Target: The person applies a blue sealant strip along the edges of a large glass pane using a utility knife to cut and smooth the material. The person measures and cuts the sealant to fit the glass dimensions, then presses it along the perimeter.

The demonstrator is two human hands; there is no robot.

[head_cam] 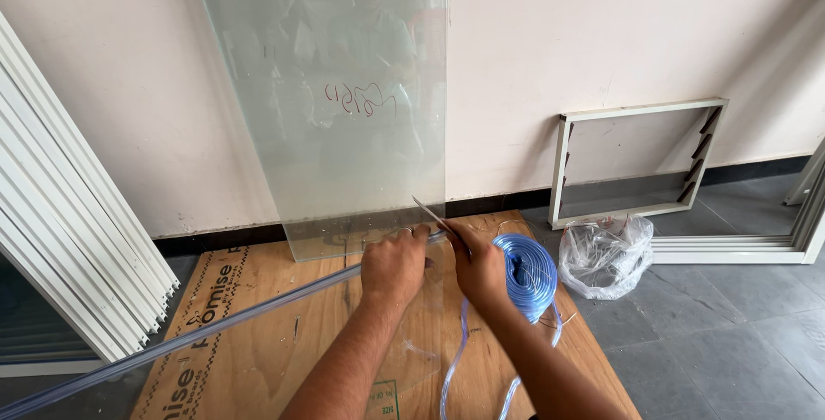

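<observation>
At the bottom centre, two hands work over one flat brown plywood board [258, 351] on the floor: the left hand [394, 265] is closed around one long, clear, flexible plastic strip [215, 325] running to the lower left, and the right hand [478, 267] pinches one thin metal blade [427, 211], just beside one coil of blue translucent tubing [528, 274]. Right of the coil lies one crumpled clear plastic bag [606, 257]. Beyond, one tall smooth glass pane [344, 111] and one white rectangular frame [636, 162] lean on the wall.
</observation>
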